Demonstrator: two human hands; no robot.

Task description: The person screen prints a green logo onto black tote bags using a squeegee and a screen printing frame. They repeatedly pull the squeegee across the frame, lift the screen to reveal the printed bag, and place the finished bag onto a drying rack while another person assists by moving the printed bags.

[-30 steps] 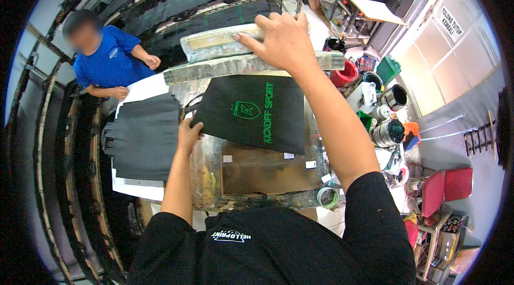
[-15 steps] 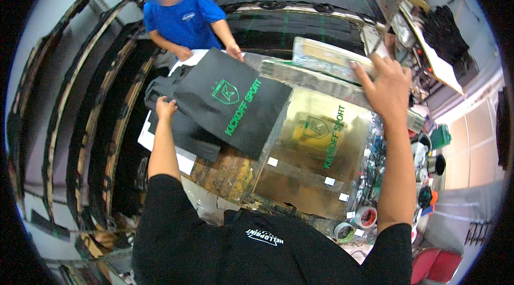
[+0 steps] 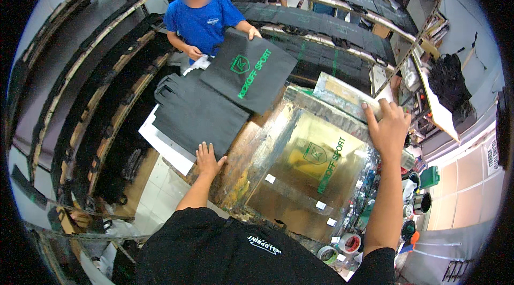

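My left hand (image 3: 209,160) lies open, fingers spread, at the near edge of a stack of plain black fabric bags (image 3: 206,111). Their handles bunch at the left. My right hand (image 3: 388,127) grips the right end of a pale, ink-stained squeegee (image 3: 342,95) at the far side of a screen-printing frame (image 3: 308,105). The screen's yellowish, see-through mesh (image 3: 289,194) carries a shield emblem and lettering. Beyond the stack, a co-worker's hand (image 3: 253,32) holds up a black bag (image 3: 267,79) with a green print, overlapping the plain bags.
A co-worker in a blue shirt (image 3: 206,17) stands across the table. Drying racks (image 3: 123,73) curve along the left and back. Tape rolls (image 3: 350,243), cans (image 3: 423,202) and a green container (image 3: 430,176) sit at the right. White sheets (image 3: 166,148) show under the bags.
The printed bag has moved away toward the co-worker, uncovering the plain stack. My left hand has let go near the handles and come nearer, to the stack's edge. My right hand keeps its grip.
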